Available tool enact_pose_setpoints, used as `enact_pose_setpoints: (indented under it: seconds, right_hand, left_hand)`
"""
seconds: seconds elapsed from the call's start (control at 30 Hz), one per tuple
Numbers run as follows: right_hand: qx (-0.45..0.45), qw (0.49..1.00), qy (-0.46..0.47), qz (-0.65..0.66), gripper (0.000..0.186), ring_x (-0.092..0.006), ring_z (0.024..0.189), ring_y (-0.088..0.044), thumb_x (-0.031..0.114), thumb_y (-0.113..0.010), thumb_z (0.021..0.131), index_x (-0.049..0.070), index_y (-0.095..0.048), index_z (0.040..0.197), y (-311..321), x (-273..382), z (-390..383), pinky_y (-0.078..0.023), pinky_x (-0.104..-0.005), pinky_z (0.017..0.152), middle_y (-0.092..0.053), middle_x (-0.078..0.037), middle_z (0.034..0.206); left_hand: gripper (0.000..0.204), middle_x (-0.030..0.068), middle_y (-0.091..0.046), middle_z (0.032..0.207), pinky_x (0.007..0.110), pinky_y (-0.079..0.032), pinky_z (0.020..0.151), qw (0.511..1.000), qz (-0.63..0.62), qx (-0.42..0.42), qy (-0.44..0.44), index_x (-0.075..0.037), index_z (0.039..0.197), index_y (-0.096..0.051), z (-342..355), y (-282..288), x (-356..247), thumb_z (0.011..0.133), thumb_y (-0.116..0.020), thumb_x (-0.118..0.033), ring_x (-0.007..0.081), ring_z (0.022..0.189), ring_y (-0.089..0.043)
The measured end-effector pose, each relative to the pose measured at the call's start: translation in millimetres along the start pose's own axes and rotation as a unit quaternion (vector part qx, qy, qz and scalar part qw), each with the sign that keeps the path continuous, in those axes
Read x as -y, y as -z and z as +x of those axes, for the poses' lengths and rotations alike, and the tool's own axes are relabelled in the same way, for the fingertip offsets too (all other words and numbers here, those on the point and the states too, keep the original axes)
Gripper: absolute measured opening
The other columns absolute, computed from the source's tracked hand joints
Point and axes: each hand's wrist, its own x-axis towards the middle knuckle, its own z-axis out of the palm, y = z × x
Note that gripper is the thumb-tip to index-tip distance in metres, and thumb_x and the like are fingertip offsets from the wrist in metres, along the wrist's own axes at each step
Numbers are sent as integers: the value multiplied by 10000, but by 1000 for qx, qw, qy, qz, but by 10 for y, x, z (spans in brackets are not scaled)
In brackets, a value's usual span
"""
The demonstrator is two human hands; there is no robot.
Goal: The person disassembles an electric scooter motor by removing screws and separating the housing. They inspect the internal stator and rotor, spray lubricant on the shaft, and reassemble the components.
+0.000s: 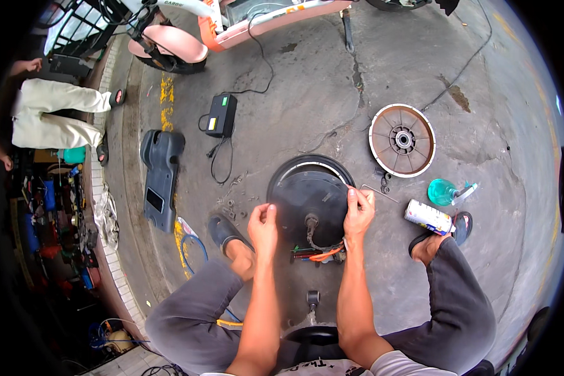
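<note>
A black round wheel hub [310,194] with a pale inner rim, a central axle and an orange-and-dark cable lies on the pavement between my bent legs. My left hand [262,225] is closed at the hub's left edge. My right hand [359,212] pinches at the right edge; what is between the fingertips is too small to make out. A bent metal key [381,193] lies just right of it. Several tools [304,254] lie partly under the hub. A spray can [427,216] and a green spray bottle [442,192] are by my right foot.
A spoked wheel part [402,140] lies right, a grey plastic cover [161,182] left, near a charger [220,114] and blue hose [194,244]. A pink scooter [276,24] stands ahead. Another person [62,116] is at left, beside a step [116,263] and clutter.
</note>
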Motion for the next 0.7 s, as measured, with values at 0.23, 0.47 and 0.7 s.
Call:
enact_pose_setpoints:
  seconds: [0.23, 0.47, 0.7]
  right_hand:
    - [8, 1000, 30, -5, 231, -119, 725, -477, 184, -818, 863, 41, -794, 1042, 12, 42, 44, -391, -285, 640, -483, 0, 805]
    - [46, 998, -24, 46, 281, -108, 733, -473, 145, -879, 787, 24, -788, 1023, -8, 419, 34, -370, -274, 627, -501, 4, 820]
    - [71, 993, 88, 33, 336, -250, 793, -589, 143, -872, 740, 33, -745, 1031, -202, 1909, -259, -486, -359, 713, -562, -89, 858]
  left_hand:
    - [370, 101, -732, 939, 316, -529, 816, 998, 47, -8, 46, 34, 1124, -691, -55, -87, -106, 948, -723, -290, 169, 865, -674]
    - [211, -51, -582, 812, 209, -378, 577, 998, -69, 5, 16, -50, 1030, -690, -16, 138, -84, 978, -727, -252, 44, 680, -483]
    - [185, -24, -627, 829, 242, -500, 586, 974, -208, 13, 85, -113, 1035, -655, -124, 857, -742, 1045, -597, -288, 80, 702, -600]
